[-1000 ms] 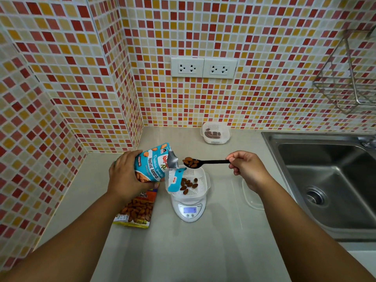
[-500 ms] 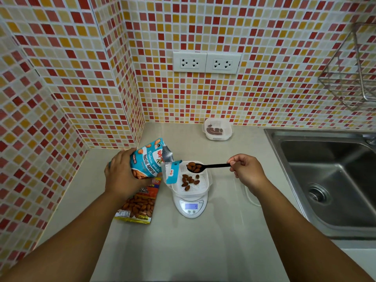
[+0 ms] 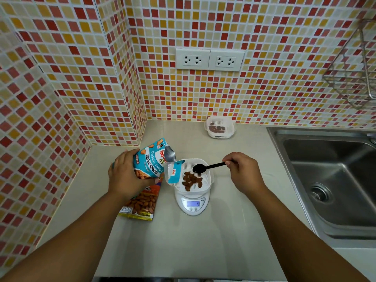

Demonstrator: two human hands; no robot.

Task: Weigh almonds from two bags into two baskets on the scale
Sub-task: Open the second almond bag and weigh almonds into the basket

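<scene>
A small white digital scale stands on the counter with a white slotted basket on top, holding several almonds. My left hand grips a blue bag of roasted almonds, tilted with its torn mouth over the basket's left rim. My right hand holds a black spoon by its handle, its empty bowl turned down above the basket. An orange almond bag lies flat under my left wrist. A second white basket with almonds sits by the back wall.
A steel sink fills the right side of the counter. A wire rack hangs on the tiled wall at upper right. Two white sockets sit on the back wall. Tiled walls close in the left and rear.
The spoon, loaded with almonds before, has tipped over the basket and is now empty. More almonds lie in the basket. The blue bag stayed in my left hand.
</scene>
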